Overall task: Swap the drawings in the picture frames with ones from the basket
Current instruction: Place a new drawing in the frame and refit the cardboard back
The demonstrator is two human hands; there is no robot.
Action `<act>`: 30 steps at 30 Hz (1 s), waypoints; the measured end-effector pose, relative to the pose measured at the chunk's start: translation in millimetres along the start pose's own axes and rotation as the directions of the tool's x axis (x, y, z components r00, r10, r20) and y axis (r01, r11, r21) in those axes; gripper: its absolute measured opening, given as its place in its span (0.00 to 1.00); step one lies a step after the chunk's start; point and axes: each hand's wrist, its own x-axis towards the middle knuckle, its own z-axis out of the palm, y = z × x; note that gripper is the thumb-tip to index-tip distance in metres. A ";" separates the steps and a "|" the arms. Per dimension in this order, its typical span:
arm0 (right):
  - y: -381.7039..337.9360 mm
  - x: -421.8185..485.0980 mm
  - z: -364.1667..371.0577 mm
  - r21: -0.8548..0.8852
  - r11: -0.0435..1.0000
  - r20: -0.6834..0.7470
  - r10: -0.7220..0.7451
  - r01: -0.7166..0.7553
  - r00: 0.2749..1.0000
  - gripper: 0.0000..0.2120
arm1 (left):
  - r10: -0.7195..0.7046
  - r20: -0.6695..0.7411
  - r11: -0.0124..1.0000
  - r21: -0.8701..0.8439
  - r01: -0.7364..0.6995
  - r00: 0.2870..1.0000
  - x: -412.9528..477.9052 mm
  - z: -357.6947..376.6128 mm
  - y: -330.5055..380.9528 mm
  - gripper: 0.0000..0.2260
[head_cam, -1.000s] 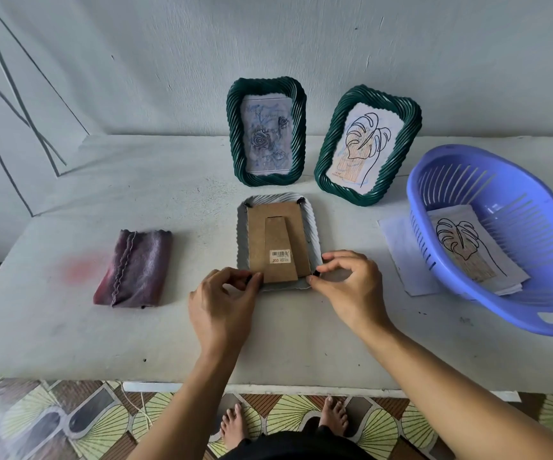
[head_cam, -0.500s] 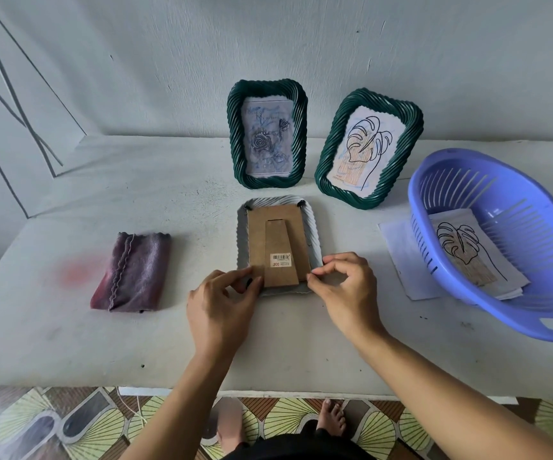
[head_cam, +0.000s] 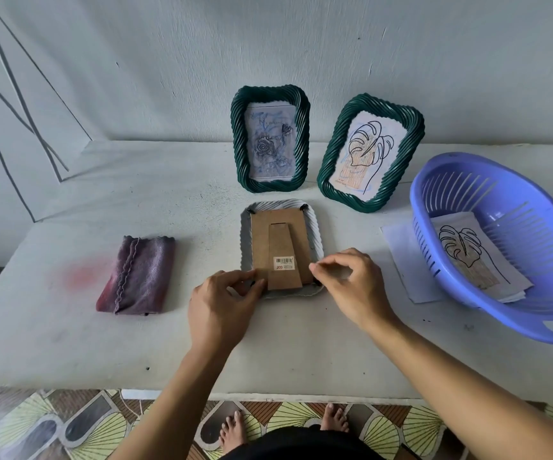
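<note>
The face-down picture frame is lying just beyond the two hands, between them. Its cardboard backing is turned upward, with the flat stand and a barcode sticker showing. The backing's lower left corner is being pinched by the thumb and forefinger of the left hand. At the lower right corner the right hand is being held with fingers curled, the forefinger tip touching the backing's edge and the thumb close beneath. Whether anything is being gripped between them cannot be told.

Farther beyond the hands, two green frames are standing upright. The left green frame is holding a rose drawing. The right green frame, tilted, is holding a leaf drawing.

Well to the right of the right hand, a stack of sheets is being held in the purple basket, with a leaf sketch on top. A blank sheet is lying partly under the basket, on the side nearer that hand.

Well to the left of the left hand, a folded purple cloth is lying on the pale table.
</note>
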 end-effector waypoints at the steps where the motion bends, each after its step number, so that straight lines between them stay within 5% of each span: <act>1: -0.3 3.5 -1.1 -0.001 1.000 0.001 -0.009 0.009 1.000 0.03 | -0.001 0.022 1.000 0.004 0.001 1.000 2.6 -2.7 0.7 0.05; 6: -0.1 22.0 2.0 -0.138 0.990 -0.014 -0.038 0.035 0.999 0.14 | 0.053 0.060 0.991 0.118 -0.060 0.997 22.8 -14.0 8.9 0.04; 13: -10.4 41.9 9.0 -0.413 0.910 0.068 0.072 -0.037 0.995 0.21 | 0.370 0.181 0.886 0.224 -0.405 0.911 38.9 8.0 42.4 0.15; 17: -10.2 46.6 9.5 -0.406 0.912 0.077 0.093 -0.054 0.993 0.19 | 0.298 0.319 0.825 0.388 -0.411 0.900 39.9 16.5 50.3 0.15; 23: -9.2 46.9 6.4 -0.210 0.971 0.056 0.127 -0.113 0.990 0.13 | 0.361 0.334 0.831 0.309 -0.463 0.871 43.6 17.4 43.0 0.20; 30: -33.1 28.4 -14.7 0.408 0.913 -0.019 -0.015 0.022 1.000 0.05 | 0.294 0.357 0.937 0.074 -0.341 0.887 34.3 -3.7 66.7 0.29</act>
